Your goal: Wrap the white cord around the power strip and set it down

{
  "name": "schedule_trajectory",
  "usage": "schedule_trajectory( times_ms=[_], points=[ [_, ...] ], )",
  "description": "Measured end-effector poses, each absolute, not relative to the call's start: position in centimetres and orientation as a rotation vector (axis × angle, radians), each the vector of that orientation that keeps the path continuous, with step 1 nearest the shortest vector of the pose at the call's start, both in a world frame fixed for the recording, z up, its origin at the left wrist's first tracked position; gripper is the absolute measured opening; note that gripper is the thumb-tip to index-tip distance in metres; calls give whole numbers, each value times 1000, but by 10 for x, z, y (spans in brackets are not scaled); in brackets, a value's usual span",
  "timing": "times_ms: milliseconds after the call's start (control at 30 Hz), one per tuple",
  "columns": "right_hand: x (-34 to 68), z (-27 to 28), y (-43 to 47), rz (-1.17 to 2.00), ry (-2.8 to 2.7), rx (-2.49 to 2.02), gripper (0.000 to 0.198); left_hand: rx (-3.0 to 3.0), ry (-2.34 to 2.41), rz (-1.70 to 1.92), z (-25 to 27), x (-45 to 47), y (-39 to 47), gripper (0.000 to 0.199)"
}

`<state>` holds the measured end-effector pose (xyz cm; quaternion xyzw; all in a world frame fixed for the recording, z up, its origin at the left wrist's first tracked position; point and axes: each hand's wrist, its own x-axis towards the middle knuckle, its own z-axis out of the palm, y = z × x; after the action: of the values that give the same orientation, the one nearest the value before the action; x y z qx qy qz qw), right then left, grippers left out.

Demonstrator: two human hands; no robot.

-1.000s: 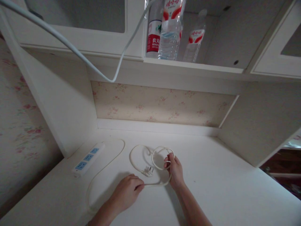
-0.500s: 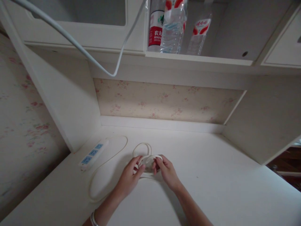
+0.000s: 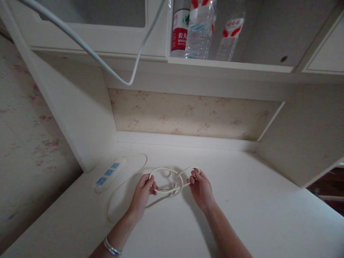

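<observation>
Power-strip cord [image 3: 182, 183] forms two loops over the desktop [image 3: 172, 229], fingers of left hand [image 3: 141, 196] and right hand [image 3: 202, 191] clamped on one each.

Place: looks like a room in a home, perhaps a bedroom or study; impossible to tell which.
Wallpaper [image 3: 40, 143]: carries small pinkish flowers on a pale ground, covers the left side and shows again behind the desk [image 3: 242, 200]; reads as household decor.
Desk: spreads white and flat between white side panels [image 3: 80, 104], in the manner of fitted home furniture.
Cupboards [image 3: 113, 41]: hang in matching white above, with a framed door beside an open shelf [image 3: 231, 65].
Bottles [image 3: 199, 39]: stand on that shelf, clear with red-and-white labels, like everyday drinks.
Power strip [image 3: 108, 173]: lies at the desk's left, white with blue socket faces, of a common domestic kind.
</observation>
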<state>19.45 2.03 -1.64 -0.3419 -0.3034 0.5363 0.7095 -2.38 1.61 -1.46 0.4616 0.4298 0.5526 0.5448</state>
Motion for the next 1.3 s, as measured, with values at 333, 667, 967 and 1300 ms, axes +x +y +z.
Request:
schedule_trajectory(
  times_ms=[333,667,967,1300],
  points=[
    [204,-13,15,1317,-722,-682,24,1092,1088,1273,-13,-26,15,37],
    [202,-17,15,1235,-775,-801,45,1206,1192,1257,-23,-28,22,37],
    [220,-5,12,1238,-912,-891,40,944,970,1421,-35,-31,31,31],
    [235,13,-12,1240,-1543,-1240,43,1089,1218,1235,-22,-30,26,42]
  ],
)
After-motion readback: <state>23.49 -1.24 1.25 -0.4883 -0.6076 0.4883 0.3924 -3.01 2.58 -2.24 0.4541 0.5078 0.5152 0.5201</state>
